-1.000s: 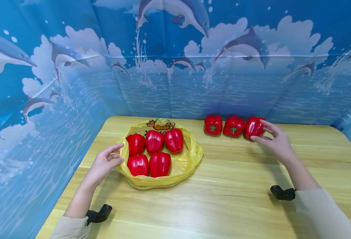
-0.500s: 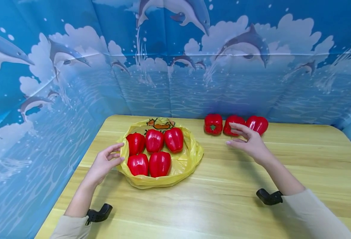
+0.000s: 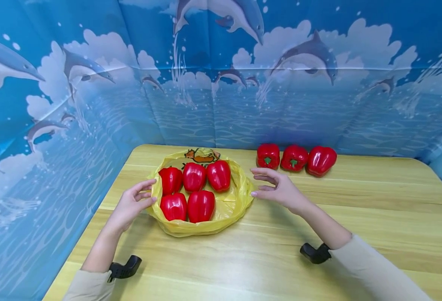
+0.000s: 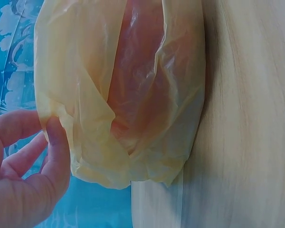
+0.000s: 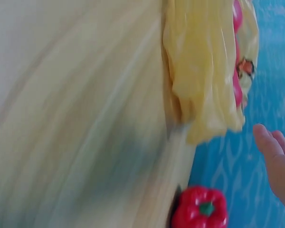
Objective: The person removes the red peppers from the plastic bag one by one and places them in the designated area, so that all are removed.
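A yellow plastic bag (image 3: 239, 209) lies with its mouth spread wide and several red bell peppers (image 3: 201, 206) inside. At its left rim my left hand (image 3: 128, 207) pinches the plastic between thumb and fingers; the left wrist view shows the thumb (image 4: 57, 135) against the bag's edge. My right hand (image 3: 279, 192) holds nothing, its fingers reaching toward the bag's right rim. A small gap separates that hand from the bag in the right wrist view.
Three more red bell peppers stand in a row at the table's back edge: a left one (image 3: 268, 156), a middle one (image 3: 294, 158) and a right one (image 3: 321, 161). The wooden table (image 3: 243, 267) meets a blue dolphin-print curtain (image 3: 213, 108) behind and at the left.
My right hand has left the rightmost pepper and moved left, past the row, to the bag's right side. The left hand and the bag have stayed in place.
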A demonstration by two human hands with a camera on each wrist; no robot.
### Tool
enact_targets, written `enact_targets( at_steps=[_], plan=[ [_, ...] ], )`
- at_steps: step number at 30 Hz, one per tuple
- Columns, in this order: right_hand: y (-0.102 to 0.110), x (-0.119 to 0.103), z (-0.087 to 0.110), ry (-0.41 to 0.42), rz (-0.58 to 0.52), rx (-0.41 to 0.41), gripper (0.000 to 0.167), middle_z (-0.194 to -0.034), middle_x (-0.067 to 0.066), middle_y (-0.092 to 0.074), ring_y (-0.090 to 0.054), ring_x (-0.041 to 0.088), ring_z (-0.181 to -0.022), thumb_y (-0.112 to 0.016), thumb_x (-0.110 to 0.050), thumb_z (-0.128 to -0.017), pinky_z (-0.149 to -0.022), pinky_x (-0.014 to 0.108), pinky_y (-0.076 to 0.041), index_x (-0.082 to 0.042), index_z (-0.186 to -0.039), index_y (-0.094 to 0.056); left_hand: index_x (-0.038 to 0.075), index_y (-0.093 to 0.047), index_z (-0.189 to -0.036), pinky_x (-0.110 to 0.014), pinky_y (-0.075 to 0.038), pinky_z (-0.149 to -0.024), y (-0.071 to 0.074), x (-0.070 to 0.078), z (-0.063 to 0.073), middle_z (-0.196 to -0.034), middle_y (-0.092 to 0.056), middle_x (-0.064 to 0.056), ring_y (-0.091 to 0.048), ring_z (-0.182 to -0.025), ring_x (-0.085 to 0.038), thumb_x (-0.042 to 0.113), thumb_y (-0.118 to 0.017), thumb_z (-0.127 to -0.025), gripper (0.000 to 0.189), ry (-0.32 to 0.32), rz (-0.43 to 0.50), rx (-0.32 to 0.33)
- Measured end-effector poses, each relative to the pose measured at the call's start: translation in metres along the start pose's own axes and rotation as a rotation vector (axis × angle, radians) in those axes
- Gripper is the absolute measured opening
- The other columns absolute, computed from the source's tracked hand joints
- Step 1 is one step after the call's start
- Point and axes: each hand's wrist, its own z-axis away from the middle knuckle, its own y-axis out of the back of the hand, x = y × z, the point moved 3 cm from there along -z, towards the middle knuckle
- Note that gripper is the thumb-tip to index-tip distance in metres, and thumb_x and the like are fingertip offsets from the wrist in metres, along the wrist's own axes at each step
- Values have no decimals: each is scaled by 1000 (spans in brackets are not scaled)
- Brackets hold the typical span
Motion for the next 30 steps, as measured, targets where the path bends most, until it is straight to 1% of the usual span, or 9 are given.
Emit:
enact_targets(
  at_steps=[2,4,7,10,15,17,22,27,30],
  plan=[
    [-9,0,-2,4,-19,-25,64,-138,18,-43,-39,36,-126,-73,-7,-79,-96,44,-41,1,-135,-43,-2,-40,-138,-18,-49,-77,0,0,0,-130,-38,-22,-49,-104,-21,1,-60,-88,54,-1,0,-2],
    [-19,-1,-4,7,-30,-45,63,-137,18,-44,-39,38,-126,-74,-8,-79,-97,45,-40,1,-134,-45,-2,-40,-138,-18,-49,-77,0,0,0,-130,-38,-22,-49,-104,-21,1,-61,-88,54,-1,1,-3],
    [-34,0,-8,11,-32,-72,62,-137,19,-44,-40,40,-125,-74,-9,-79,-97,43,-41,0,-133,-46,-2,-40,-138,-18,-49,-77,-1,1,1,-131,-38,-22,-48,-105,-23,1,-60,-88,54,-2,8,-4],
    [-48,4,-11,-1,-20,-84,62,-137,17,-44,-40,39,-125,-75,-10,-78,-96,39,-42,-1,-133,-47,-2,-40,-138,-18,-49,-77,-1,1,2,-130,-38,-22,-48,-105,-23,0,-60,-88,54,-1,17,1],
    [-68,5,-14,-37,-11,-91,60,-137,13,-44,-39,37,-126,-74,-7,-78,-96,42,-42,-2,-133,-49,-2,-40,-138,-18,-49,-77,-2,2,2,-129,-38,-22,-49,-104,-20,-1,-60,-87,54,-4,22,4],
    [-74,5,-17,-30,4,-103,59,-136,11,-45,-40,37,-125,-74,-7,-78,-95,43,-43,-3,-132,-50,-2,-40,-138,-18,-49,-77,-2,2,2,-129,-38,-22,-49,-104,-21,-1,-60,-87,54,-3,20,4],
    [-85,4,-25,26,50,-122,57,-132,10,-48,-44,36,-120,-77,-13,-77,-91,44,-46,-6,-128,-54,-2,-39,-138,-18,-49,-77,-2,4,2,-130,-38,-22,-46,-108,-28,0,-60,-87,55,7,14,-3],
    [-96,5,-29,43,61,-101,54,-129,7,-49,-45,36,-118,-77,-13,-76,-89,46,-47,-7,-126,-57,-1,-40,-138,-18,-49,-77,-3,5,1,-130,-38,-22,-45,-108,-29,0,-60,-87,55,16,16,-9],
    [-102,6,-29,64,83,-83,54,-126,8,-50,-46,34,-115,-78,-12,-75,-87,44,-49,-6,-125,-58,-2,-40,-138,-18,-49,-77,-3,5,1,-130,-38,-22,-45,-108,-29,0,-61,-87,55,19,19,-10]
  ],
)
